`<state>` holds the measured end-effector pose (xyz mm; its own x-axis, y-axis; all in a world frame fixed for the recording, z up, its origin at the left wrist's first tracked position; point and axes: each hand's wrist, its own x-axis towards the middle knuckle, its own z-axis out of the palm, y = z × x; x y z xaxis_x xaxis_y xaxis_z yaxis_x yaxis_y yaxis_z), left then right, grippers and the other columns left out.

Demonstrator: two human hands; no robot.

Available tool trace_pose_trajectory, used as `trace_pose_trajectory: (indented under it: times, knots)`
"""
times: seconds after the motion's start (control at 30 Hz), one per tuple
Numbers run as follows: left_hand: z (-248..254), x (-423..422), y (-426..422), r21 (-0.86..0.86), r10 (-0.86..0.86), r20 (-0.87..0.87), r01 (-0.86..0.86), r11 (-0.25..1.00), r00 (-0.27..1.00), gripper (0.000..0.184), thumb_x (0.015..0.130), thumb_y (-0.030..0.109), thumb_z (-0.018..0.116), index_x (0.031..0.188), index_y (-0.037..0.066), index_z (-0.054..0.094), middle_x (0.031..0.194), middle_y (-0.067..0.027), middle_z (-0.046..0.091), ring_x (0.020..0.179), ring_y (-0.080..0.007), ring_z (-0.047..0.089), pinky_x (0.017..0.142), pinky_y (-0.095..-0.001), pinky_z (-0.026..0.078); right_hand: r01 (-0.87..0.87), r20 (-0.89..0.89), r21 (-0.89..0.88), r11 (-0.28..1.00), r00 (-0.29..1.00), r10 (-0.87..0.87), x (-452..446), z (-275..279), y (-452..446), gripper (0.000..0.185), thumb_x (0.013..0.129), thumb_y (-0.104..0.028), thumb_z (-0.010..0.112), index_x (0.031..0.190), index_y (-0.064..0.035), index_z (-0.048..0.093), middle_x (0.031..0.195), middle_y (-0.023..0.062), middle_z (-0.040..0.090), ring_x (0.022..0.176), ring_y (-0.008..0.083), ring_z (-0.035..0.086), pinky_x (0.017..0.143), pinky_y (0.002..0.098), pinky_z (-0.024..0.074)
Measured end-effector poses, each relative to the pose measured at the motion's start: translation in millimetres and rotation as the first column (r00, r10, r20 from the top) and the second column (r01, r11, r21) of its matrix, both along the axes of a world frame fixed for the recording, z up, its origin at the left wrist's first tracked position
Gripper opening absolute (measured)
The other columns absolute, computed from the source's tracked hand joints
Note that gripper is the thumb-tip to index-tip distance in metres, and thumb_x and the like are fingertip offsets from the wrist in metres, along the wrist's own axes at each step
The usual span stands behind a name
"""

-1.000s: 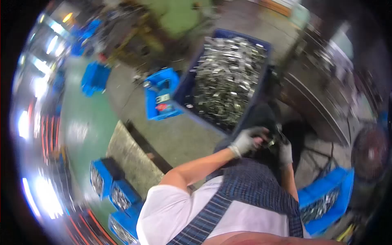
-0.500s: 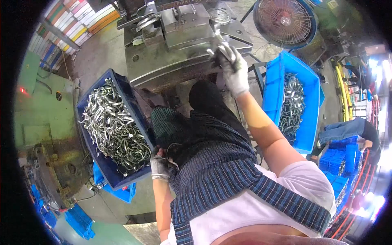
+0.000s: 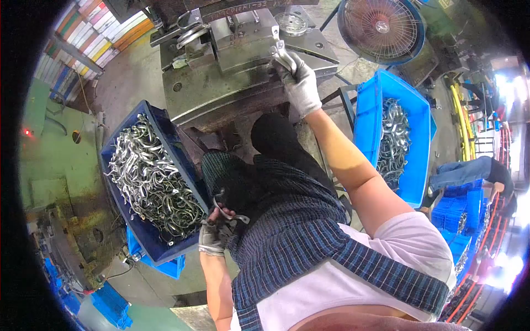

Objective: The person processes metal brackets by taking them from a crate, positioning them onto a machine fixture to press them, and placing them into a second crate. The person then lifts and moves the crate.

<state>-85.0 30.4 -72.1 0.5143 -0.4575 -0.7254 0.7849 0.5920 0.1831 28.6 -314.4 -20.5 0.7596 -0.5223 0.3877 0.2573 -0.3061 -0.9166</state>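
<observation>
Over the front edge of the machine [image 3: 201,85], holding a few metal parts [image 3: 282,53] in the right hand [image 3: 302,88], with ends sticking up past the glove toward the die [image 3: 241,47]. Can't tell exact count, or whether touching steel or just above it. Down beside the lap, gripping one curved part [image 3: 237,217] in the left hand [image 3: 211,238], right next to the near corner of the dark bin [image 3: 178,151]. Had both hands close together over the lap a second ago; now well apart, one up front, one low at the side. Since half a second ago, shifted the right hand slightly further in over the machine and turned the curved part into clearer view. Net effect, as a judgement: both hands loaded, neither free without letting go of something. Plenty of loose pieces [image 3: 157,182] heaped in the dark bin on the left, and more of similar look in the blue bin [image 3: 417,149] on the right, well apart from the left hand.
</observation>
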Motion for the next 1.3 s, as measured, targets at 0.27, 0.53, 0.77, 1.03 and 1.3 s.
trace_pose_trajectory:
  times: [0.27, 0.53, 0.77, 1.03, 1.3]
  knots:
    - [-1.9, 20.5, -6.2, 0.369, -0.152, 0.329, 0.022, 0.929, 0.932, 0.022, 0.076, 0.015, 0.059, 0.093, 0.002, 0.053, 0.076, -0.0044, 0.055, 0.069, -0.0152, 0.053, 0.061, -0.0283, 0.044, -0.062, 0.044, 0.146, 0.987, 0.997, 0.056, 6.8, -3.3, -3.2, 0.028, 0.077, 0.003, 0.053, 0.105, 0.0004, 0.051, 0.094, 0.0058, 0.059, 0.085, 0.0080, 0.053, 0.076, 0.0197, 0.0428]
    - [44.6, 54.3, -10.4, 0.634, -0.187, 0.450, -0.165, 0.756, 0.873, 0.018, 0.078, 0.019, 0.058, 0.085, 0.002, 0.055, 0.059, 0.0012, 0.047, 0.051, -0.0083, 0.044, 0.046, -0.0205, 0.036, 0.081, 0.065, -0.845, 0.529, 0.997, -0.048, -50.5, 78.2, -11.9, 0.027, 0.057, -0.016, 0.066, 0.080, -0.0086, 0.056, 0.087, 0.0083, 0.059, 0.074, 0.0233, 0.058, 0.064, 0.0304, 0.0465]
    - [68.8, 74.3, -49.7, 0.685, -0.385, 0.571, -0.162, 0.710, 0.725, 0.015, 0.076, 0.013, 0.060, 0.084, 0.001, 0.056, 0.066, -0.0028, 0.055, 0.050, -0.0053, 0.044, 0.045, -0.0177, 0.033, -0.311, -0.061, -0.214, 0.926, 0.950, 0.305, -84.4, 92.3, 15.7, 0.034, 0.063, -0.011, 0.058, 0.096, -0.0032, 0.053, 0.091, 0.0134, 0.058, 0.079, 0.0210, 0.058, 0.064, 0.0306, 0.0483]
    - [110.9, 72.5, -95.3, 0.655, -0.547, 0.676, -0.065, 0.752, 0.494, 0.025, 0.083, 0.012, 0.050, 0.105, 0.000, 0.052, 0.087, -0.0066, 0.060, 0.057, -0.0069, 0.049, 0.046, -0.0175, 0.036, -0.457, -0.264, -0.230, 0.859, 0.879, 0.397, -58.0, 22.0, 66.9, 0.037, 0.069, -0.013, 0.061, 0.103, -0.0032, 0.051, 0.084, 0.0137, 0.060, 0.075, 0.0238, 0.060, 0.064, 0.0280, 0.0460]
    - [-31.3, 72.3, 55.1, 0.677, -0.234, 0.533, -0.243, 0.695, 0.813, 0.027, 0.081, 0.007, 0.051, 0.106, -0.003, 0.048, 0.082, -0.0100, 0.059, 0.054, -0.0084, 0.050, 0.042, -0.0170, 0.036, -0.031, 0.077, 0.189, 0.982, 0.997, 0.017, 16.1, -34.1, -7.5, 0.026, 0.082, 0.009, 0.037, 0.105, 0.0056, 0.049, 0.077, -0.0026, 0.048, 0.059, 0.0005, 0.037, 0.049, 0.0112, 0.0274]
